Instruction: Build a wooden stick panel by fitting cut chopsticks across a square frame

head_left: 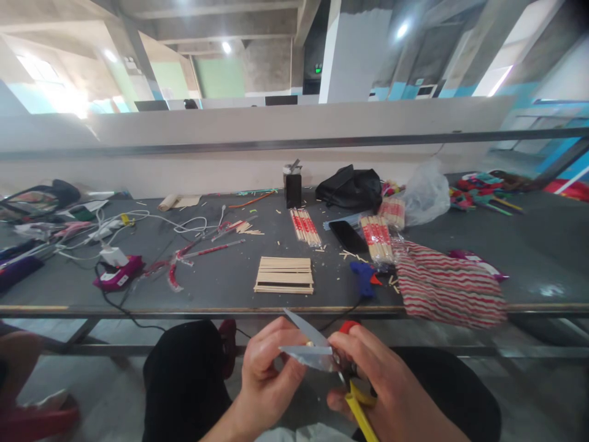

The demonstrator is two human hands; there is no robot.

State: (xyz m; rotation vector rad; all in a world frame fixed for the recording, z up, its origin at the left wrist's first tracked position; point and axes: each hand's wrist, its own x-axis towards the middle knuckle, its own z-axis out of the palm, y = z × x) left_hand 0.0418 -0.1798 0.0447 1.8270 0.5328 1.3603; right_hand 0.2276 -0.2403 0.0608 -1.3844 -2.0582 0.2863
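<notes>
Over my lap, in front of the table edge, my right hand (pixel 375 371) grips a pair of scissors (pixel 313 330) with yellow and red handles. The blades are spread apart and point left. My left hand (pixel 271 365) is closed in a pinch beside them. A pale tip of a thin wooden stick (pixel 310 344) shows at its fingertips, between the blades; the rest of it is hidden. On the table beyond my hands lies a flat panel of wooden sticks (pixel 284 267) with a dark gap near its front. Right of it is a blue glue gun (pixel 363 278).
Packs of wooden sticks (pixel 305 227) with red bands, a phone (pixel 348 236) and a striped cloth (pixel 448 282) lie on the table (pixel 239 270). A black bag (pixel 350 186) and clear plastic bag (pixel 426 193) stand behind. White cables (pixel 147 215) and a purple power strip (pixel 120 273) are left.
</notes>
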